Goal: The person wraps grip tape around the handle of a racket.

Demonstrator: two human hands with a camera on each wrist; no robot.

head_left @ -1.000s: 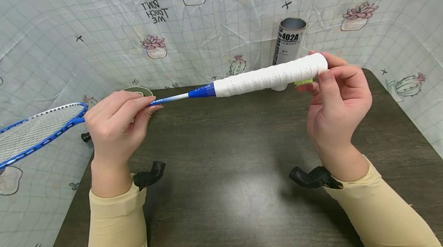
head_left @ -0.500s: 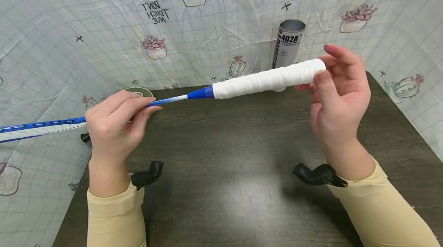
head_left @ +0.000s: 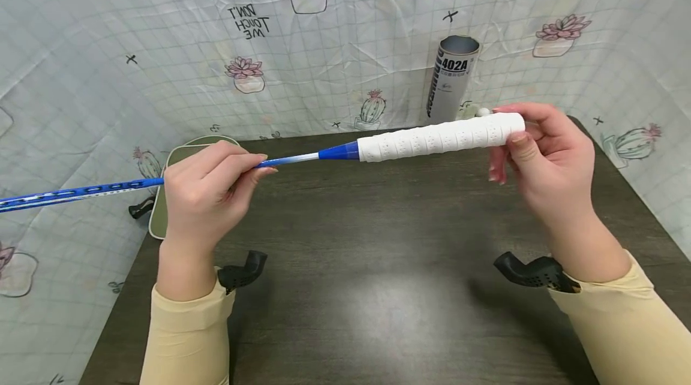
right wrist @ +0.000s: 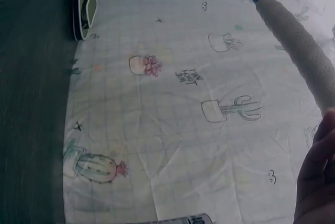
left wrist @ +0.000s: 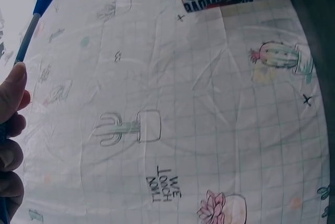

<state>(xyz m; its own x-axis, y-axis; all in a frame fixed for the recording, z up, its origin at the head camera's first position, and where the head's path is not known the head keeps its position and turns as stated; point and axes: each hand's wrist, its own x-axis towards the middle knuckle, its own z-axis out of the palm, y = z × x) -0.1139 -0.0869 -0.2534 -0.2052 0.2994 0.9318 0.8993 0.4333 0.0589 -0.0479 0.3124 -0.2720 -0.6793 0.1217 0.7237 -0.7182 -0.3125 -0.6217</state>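
Note:
A blue and white badminton racket is held level across the head view above the table, its white wrapped handle to the right. The racket's frame is seen edge-on at the left and runs out of view. My left hand pinches the thin shaft between thumb and fingers. At the other end, my right hand holds the handle's butt between thumb and index finger, the other fingers partly hidden behind it. In the right wrist view the handle slants up from my fingers.
A grey shuttlecock tube marked 402A stands at the table's back. A small white rounded thing shows behind the handle. An olive case with a pale edge lies behind my left hand. Patterned cloth surrounds the dark table.
The racket has rolled about its length, turning its strung face edge-on. My right fingers spread off the handle, then closed on its butt again. The racket and hands now appear further right.

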